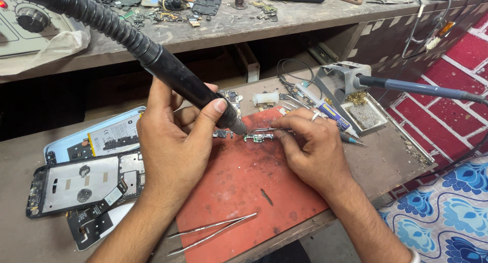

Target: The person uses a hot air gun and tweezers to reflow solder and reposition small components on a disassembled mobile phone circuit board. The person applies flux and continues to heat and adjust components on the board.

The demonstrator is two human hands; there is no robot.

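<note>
**Hot-air wand aimed at a small circuit board on the red mat**

Nearest the camera, a spare pair of tweezers [213, 231] lay on the front of the red mat [244, 192], its long axis running from lower left to upper right, tips toward the right. The mat covered the middle of the worn surface [20, 232]. To the left of it sat a black phone frame [84, 184], and behind that a pale blue phone back [96, 136] with a battery showing.

Above the mat, the left hand [175, 151] was wrapped around the black hot-air wand [178, 77], thumb pressed along its side. The wand's long axis slanted from the upper left down to the lower right, its ribbed hose trailing off toward the top left corner and its metal nozzle pointing down and right at the mat's far edge. The right hand [310, 143] had its fingers drawn together, pinching thin tweezers [267, 131] that lay almost level and pointed left. Their tips met a small circuit board [258, 137], a narrow strip lying left to right on the mat just beside the nozzle.

Behind the right hand lay a tube with a blue label [333, 115], and farther right a soldering iron [422, 89] rested in its stand [343, 80], handle pointing right. At the back, a raised shelf [284, 19] carried scattered board parts.
</note>
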